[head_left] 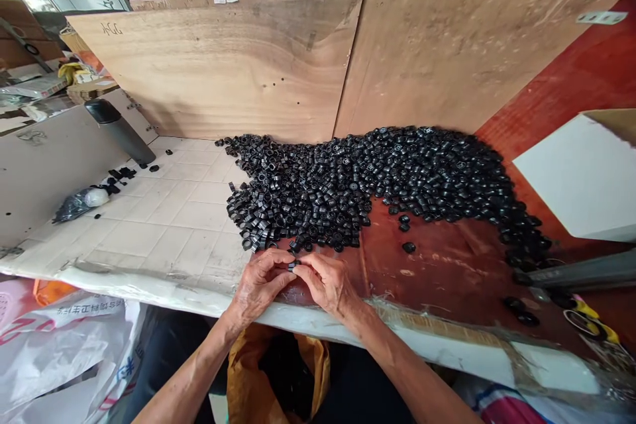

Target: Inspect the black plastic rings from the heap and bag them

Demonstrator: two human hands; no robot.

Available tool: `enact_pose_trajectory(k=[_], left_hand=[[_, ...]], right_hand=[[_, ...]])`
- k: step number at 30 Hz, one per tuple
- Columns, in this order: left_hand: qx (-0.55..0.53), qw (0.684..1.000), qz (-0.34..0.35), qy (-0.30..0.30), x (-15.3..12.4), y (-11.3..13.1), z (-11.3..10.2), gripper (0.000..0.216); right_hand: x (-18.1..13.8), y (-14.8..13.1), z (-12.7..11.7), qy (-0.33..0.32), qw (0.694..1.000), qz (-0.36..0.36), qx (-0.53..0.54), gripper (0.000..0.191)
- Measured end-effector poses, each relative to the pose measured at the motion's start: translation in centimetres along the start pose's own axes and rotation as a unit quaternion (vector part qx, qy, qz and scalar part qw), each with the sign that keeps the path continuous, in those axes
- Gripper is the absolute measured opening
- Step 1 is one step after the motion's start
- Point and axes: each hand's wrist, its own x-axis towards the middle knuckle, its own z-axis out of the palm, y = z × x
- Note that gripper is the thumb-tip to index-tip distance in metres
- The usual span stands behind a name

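Near the front edge of the bench, my left hand [262, 278] and my right hand [325, 280] meet fingertip to fingertip. Between them is a small black plastic cap [293, 265], pinched by thumb and fingers from both sides. Its details are partly covered by the fingertips. Just beyond the hands lies a wide heap of similar black caps [318, 192], some showing open ends, others closed tops. Below the hands, under the bench edge, an orange-brown bag [248, 371] hangs open with dark contents I cannot make out.
Plywood boards [223, 66] wall off the back. A dark bottle [122, 132] leans at the left, near a small plastic bag [74, 205] and black bits. A white box [576, 172] and yellow-handled scissors [591, 318] are at the right. Loose caps [409, 248] lie on the red surface.
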Motion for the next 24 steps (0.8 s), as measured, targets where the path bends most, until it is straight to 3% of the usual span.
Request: enact_pose_trajectory(k=[3,7,11,15,18,21,24], left_hand=[[-0.011,1.000,0.002,-0.001,-0.1,-0.4,0.1,0.023],[-0.031,0.999,-0.009,0.032,-0.2,-1.2,0.2,0.020],[-0.041,0.998,-0.019,0.042,-0.3,-1.4,0.2,0.019],[-0.038,0.998,-0.024,0.042,-0.3,-1.2,0.2,0.018],[-0.038,0.998,-0.023,0.041,-0.3,-1.0,0.2,0.021],[-0.033,0.999,-0.013,0.029,-0.2,-0.8,0.1,0.020],[0.025,0.999,0.016,0.011,-0.2,-0.8,-0.1,0.017]], right_hand=[[-0.1,0.1,0.2,-0.005,1.000,0.016,-0.024,0.043],[0.0,-0.6,-0.3,-0.015,0.999,0.018,0.042,0.026],[0.0,-1.1,-0.7,-0.031,0.998,0.029,0.042,0.037],[0.1,-1.1,-0.8,-0.031,0.994,0.057,0.087,0.022],[0.3,-1.2,-0.9,-0.038,0.993,0.066,0.092,0.027],[0.5,-1.2,-0.9,-0.018,0.993,0.054,0.100,0.010],[0.6,-1.2,-0.8,-0.015,0.994,0.040,0.104,0.011]])
